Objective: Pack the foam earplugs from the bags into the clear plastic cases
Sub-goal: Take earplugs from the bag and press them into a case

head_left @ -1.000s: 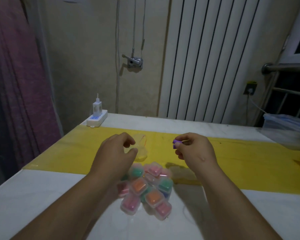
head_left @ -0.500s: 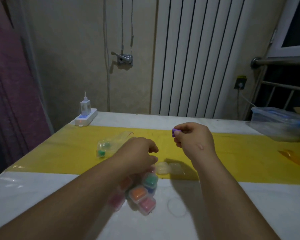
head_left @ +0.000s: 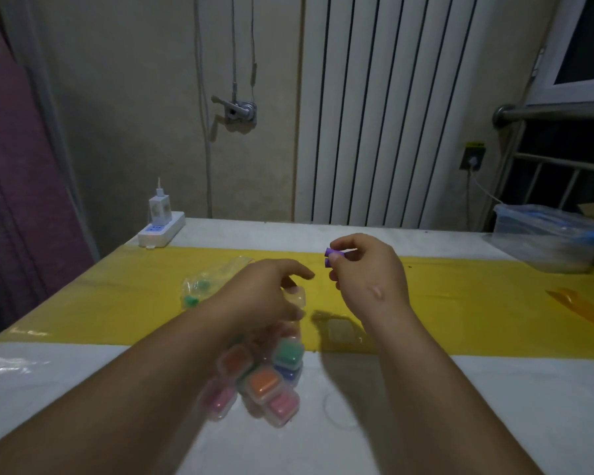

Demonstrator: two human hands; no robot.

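My right hand (head_left: pixel 367 275) is raised over the yellow strip and pinches two purple foam earplugs (head_left: pixel 331 257) at its fingertips. To its left, my left hand (head_left: pixel 261 299) is lower, with thumb and fingers closed on a clear plastic case (head_left: pixel 296 298); the view there is blurred. Another empty clear case (head_left: pixel 340 332) lies on the strip under my right wrist. A pile of filled cases (head_left: pixel 271 382) with orange, pink, green and blue earplugs sits below my left hand. A clear bag (head_left: pixel 203 286) with green earplugs lies to the left.
A white power strip (head_left: pixel 162 229) with a charger sits at the table's far left corner. A clear lidded tub (head_left: pixel 549 234) stands at the far right. An orange strip (head_left: pixel 583 308) lies at the right edge. The yellow strip (head_left: pixel 477 286) crosses the white table.
My left hand let go of the bag, which now lies on the left, and moved right onto a clear case. My right hand kept the purple earplugs raised.
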